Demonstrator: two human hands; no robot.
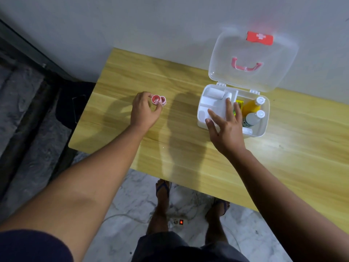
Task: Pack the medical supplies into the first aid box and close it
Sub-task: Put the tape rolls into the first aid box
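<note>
My left hand (144,110) pinches two small red tape rolls (158,100), light and rigid, well left of the first aid box (233,110), right hand (225,125) spread empty over it.

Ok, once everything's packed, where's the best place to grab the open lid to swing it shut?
Probably the lid's free top edge beside the red latch, reached from above. It stands open against the wall, hinged along the box's rear rim, so that edge is farthest from the hinges. The right hand is nearest.
</note>
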